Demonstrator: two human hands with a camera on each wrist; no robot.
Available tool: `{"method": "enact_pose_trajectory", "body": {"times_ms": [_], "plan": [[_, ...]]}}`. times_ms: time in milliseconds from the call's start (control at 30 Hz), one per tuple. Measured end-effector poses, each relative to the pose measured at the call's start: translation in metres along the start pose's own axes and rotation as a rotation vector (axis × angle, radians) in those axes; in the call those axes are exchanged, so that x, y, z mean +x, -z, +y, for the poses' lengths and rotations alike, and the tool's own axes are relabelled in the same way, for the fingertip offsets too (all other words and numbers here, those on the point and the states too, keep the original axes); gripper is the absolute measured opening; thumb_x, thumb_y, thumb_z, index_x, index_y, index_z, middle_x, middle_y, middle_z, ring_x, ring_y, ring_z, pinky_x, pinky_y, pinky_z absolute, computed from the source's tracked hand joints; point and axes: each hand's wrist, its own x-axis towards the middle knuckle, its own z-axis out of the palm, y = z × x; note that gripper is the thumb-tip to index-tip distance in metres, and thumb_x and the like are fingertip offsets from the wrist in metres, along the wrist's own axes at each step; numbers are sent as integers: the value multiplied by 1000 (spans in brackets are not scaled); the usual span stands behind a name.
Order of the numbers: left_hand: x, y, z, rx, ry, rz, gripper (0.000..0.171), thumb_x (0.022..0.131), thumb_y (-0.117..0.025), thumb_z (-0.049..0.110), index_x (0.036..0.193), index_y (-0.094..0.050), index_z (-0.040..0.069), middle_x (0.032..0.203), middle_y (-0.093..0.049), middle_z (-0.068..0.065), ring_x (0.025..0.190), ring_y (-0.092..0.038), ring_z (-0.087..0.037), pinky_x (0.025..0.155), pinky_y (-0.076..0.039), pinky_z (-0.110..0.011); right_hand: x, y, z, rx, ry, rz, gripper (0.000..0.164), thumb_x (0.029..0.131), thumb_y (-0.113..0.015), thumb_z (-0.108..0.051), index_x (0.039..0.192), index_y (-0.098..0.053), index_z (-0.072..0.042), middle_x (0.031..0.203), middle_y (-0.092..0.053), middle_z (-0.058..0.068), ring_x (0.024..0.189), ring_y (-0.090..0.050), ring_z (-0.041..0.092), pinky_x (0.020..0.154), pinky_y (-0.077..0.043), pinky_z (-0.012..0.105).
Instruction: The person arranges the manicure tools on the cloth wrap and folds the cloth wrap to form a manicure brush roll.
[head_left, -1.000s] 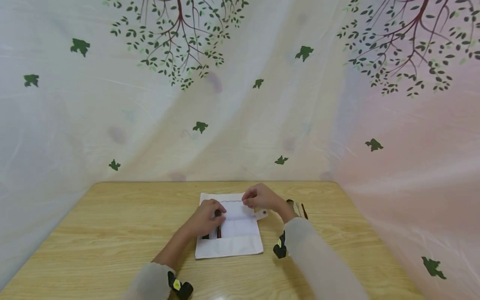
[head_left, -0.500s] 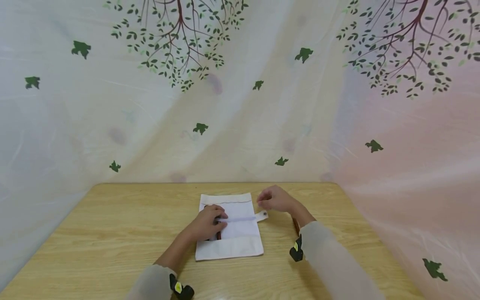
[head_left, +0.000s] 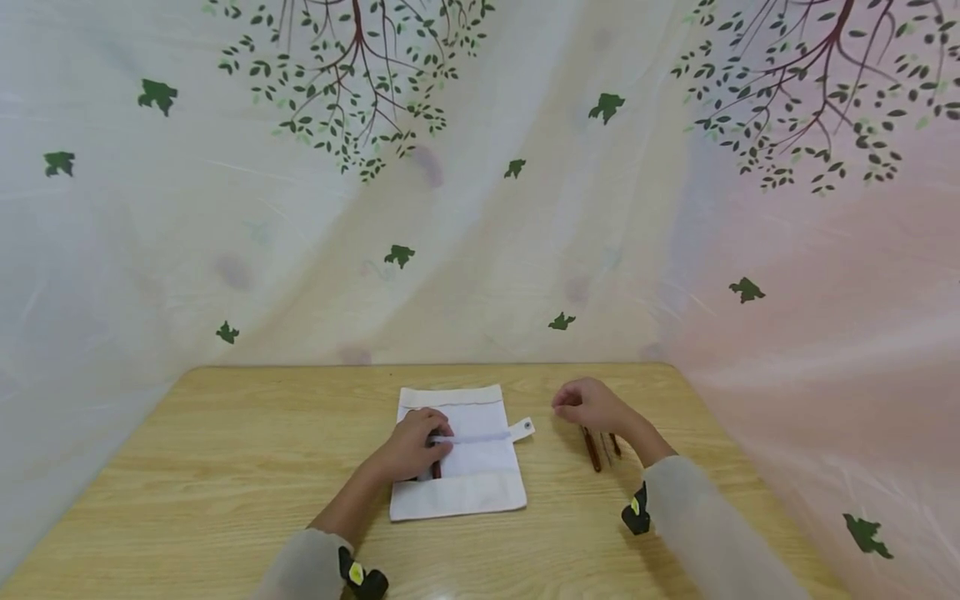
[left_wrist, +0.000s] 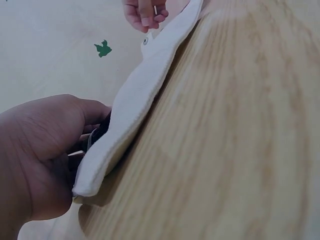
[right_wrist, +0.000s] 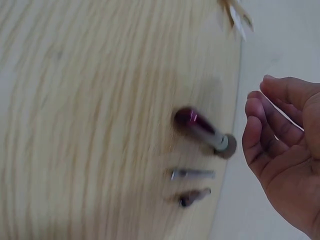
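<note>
An unfolded white cloth brush pouch (head_left: 480, 493) lies on the table, a snap tab (head_left: 522, 428) sticking out to its right. My left hand (head_left: 411, 443) rests on its left part, fingers relaxed over a makeup brush (head_left: 437, 471) tucked in the pocket. Beside those fingers a dark piece (left_wrist: 102, 127) shows in the left wrist view. My right hand (head_left: 592, 407) hovers at the right with loosely bent fingers and nothing in them. Near it lie a thick dark-red makeup brush (right_wrist: 200, 127), a thin silver tool (right_wrist: 192, 174) and a small dark brush (right_wrist: 195, 197), blurred in the right wrist view.
The wooden table (head_left: 247, 450) ends at a back edge against a pale curtain (head_left: 465, 292) printed with trees and birds. Black wrist cameras are strapped over both sleeves (head_left: 697, 508).
My right hand has moved right, away from the pouch to over the loose brushes. The left hand has settled slightly lower on the pouch, covering more of the brush there.
</note>
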Motion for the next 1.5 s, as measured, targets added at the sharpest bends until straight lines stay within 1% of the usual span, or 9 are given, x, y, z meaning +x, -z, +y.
{"method": "enact_pose_trajectory", "body": {"times_ms": [133,200,367,533,600,800,967,1200,1500], "plan": [[1,0,1,-19,28,5,5,99,-66,15,97,-69,12,124,-61,-11,118,-51,-34,102,-39,-55,-12,8,7,-53,-3,21,16,100,-64,-9,107,-70,4,96,-72,11,82,-65,15,74,-53,31],[1,1,2,-27,42,9,5,99,-65,13,96,-69,13,124,-62,-9,118,-51,-34,102,-39,-55,-17,11,10,-62,0,26,15,100,-64,-8,107,-69,3,96,-72,11,84,-66,17,75,-53,33],[1,1,1,-53,67,21,9,100,-63,9,94,-69,14,123,-63,-8,119,-51,-34,103,-39,-55,-25,15,15,-92,24,45,14,99,-65,-8,107,-69,3,96,-72,6,86,-66,16,77,-54,34],[-1,0,1,-80,66,28,11,100,-62,7,93,-68,12,123,-63,-10,120,-51,-35,104,-38,-56,-31,16,17,-120,22,38,15,99,-64,-7,110,-69,2,92,-71,4,80,-65,14,70,-53,32],[-1,0,1,-84,62,30,11,100,-61,6,93,-67,11,123,-63,-11,121,-51,-36,104,-38,-56,-32,15,18,-129,4,35,15,99,-64,-8,111,-68,1,91,-70,3,78,-64,14,68,-53,32],[-1,-1,0,-83,50,35,11,100,-62,6,92,-67,12,122,-63,-11,120,-51,-36,104,-37,-57,-32,7,20,-158,-34,43,18,97,-69,-8,113,-68,0,95,-69,2,87,-65,16,75,-55,36],[-1,-1,1,-88,73,27,12,100,-62,7,92,-67,14,123,-63,-9,121,-50,-35,105,-37,-56,-31,2,16,-160,-39,41,22,95,-73,-10,114,-68,1,98,-69,3,92,-66,19,79,-56,37],[-1,-1,2,-87,99,33,11,100,-63,8,91,-67,15,123,-63,-8,121,-50,-34,105,-38,-55,-24,-7,13,-162,-32,43,28,93,-75,-10,117,-66,2,97,-70,5,89,-68,19,78,-56,39],[0,-2,3,-95,110,43,11,99,-63,8,90,-67,14,123,-63,-9,122,-51,-34,105,-37,-55,-15,-18,9,-170,-58,69,35,91,-78,-14,119,-66,3,92,-70,3,83,-66,15,73,-55,37]]}}
